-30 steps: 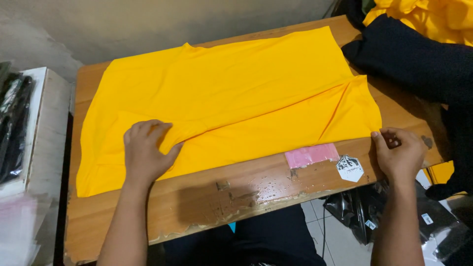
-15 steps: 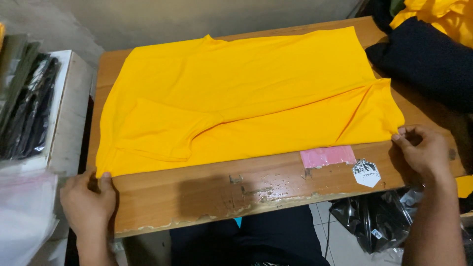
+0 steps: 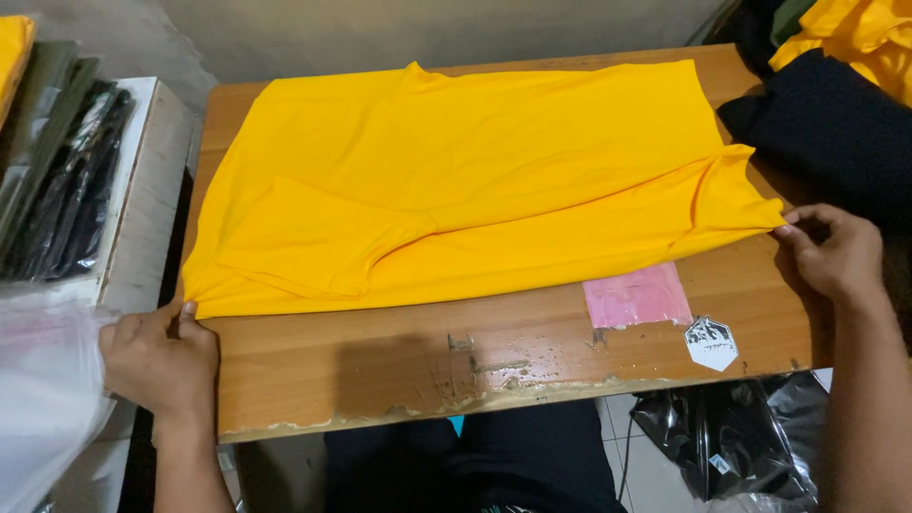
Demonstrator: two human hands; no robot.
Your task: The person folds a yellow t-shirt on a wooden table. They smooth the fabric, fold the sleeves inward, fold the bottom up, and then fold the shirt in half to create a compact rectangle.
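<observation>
Hands pinching opposite corners of yellow shirt [image 3: 494, 180], left hand [image 3: 157, 356], right hand [image 3: 831, 252], wooden table [image 3: 399, 356]

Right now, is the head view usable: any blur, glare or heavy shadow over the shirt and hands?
Head view: sharp, evenly lit; the yellow shirt shows folds clearly, no glare. Left hand and right hand are crisp at its corners. A soft shadow falls on the table front edge; the clear bag at lower left is blurred. Under the table is dark.

Even, soft indoor light from above, faint shadows under the table edge [image 3: 494, 404], sharp focus with mild corner blur.
</observation>
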